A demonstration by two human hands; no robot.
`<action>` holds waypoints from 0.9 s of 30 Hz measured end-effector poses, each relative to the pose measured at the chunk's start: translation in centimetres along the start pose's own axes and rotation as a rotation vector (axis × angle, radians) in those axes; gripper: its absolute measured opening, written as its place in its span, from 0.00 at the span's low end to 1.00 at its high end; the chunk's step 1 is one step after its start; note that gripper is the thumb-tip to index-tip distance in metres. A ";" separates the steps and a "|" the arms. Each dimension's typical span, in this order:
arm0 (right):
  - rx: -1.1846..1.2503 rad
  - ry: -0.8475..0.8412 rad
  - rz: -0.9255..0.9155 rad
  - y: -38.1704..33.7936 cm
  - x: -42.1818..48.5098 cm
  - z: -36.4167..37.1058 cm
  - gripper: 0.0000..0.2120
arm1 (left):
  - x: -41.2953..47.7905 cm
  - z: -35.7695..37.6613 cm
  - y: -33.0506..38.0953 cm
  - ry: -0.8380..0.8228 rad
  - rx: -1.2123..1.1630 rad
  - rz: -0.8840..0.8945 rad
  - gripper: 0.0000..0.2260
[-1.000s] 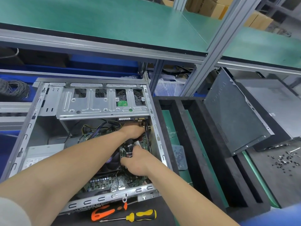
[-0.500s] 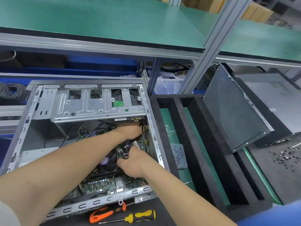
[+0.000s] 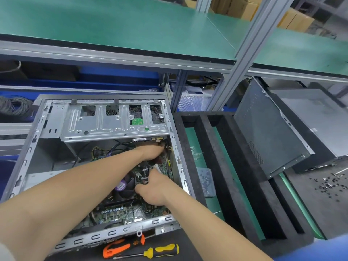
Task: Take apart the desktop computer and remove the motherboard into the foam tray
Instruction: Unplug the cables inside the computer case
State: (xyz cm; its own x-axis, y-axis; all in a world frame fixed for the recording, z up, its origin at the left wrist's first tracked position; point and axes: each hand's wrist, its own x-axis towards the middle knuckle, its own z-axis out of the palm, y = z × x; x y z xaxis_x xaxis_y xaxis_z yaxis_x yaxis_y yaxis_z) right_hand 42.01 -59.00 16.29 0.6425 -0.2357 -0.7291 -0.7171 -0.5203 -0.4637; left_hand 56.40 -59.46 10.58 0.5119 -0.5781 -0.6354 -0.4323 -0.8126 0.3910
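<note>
The open computer case point(image 3: 175, 147) lies on its side at the left. The green motherboard point(image 3: 120, 213) with a black CPU fan point(image 3: 126, 187) sits on its floor. My left hand point(image 3: 150, 150) reaches into the far right corner just below the drive cage point(image 3: 113, 127), and its fingertips are hidden there. My right hand point(image 3: 153, 191) is over the board beside the fan, its fingers pinching a black cable bundle point(image 3: 145, 171) with white ties. The black foam tray point(image 3: 205, 146) stands right of the case.
An orange screwdriver point(image 3: 120, 247) and a yellow-black screwdriver point(image 3: 160, 250) lie in front of the case. A small bag of parts point(image 3: 206, 182) lies in the tray. The removed grey side panel point(image 3: 267, 140) leans at right. Several loose screws point(image 3: 329, 183) are scattered far right.
The view has drifted slightly, so the case sits a little further left. Both hands stay at the same spots in the case, and the right hand's fingers have shifted only slightly on the bundle.
</note>
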 end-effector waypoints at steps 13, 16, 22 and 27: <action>-0.116 0.089 -0.088 0.3 -0.1 0.0 0.24 | -4.0 -1.9 -2.4 0.005 0.052 0.136 0.16; -0.148 0.095 -0.111 0.3 -0.2 0.1 0.19 | -6.0 -2.8 -3.6 -0.032 0.125 0.238 0.10; -0.225 0.163 -0.149 0.1 -0.9 0.1 0.12 | -11.2 -4.8 -6.5 0.039 0.219 0.324 0.09; -0.340 0.256 -0.225 -0.5 -1.8 0.4 0.11 | -14.0 -4.3 -8.3 0.071 0.134 0.258 0.11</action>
State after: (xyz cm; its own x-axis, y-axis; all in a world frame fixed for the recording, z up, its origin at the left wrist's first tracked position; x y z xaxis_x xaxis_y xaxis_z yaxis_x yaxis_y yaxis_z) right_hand 41.14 -57.94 17.62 0.8479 -0.2586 -0.4629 -0.4513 -0.8102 -0.3740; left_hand 56.00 -44.92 19.06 0.4214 -0.7716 -0.4764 -0.6463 -0.6241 0.4391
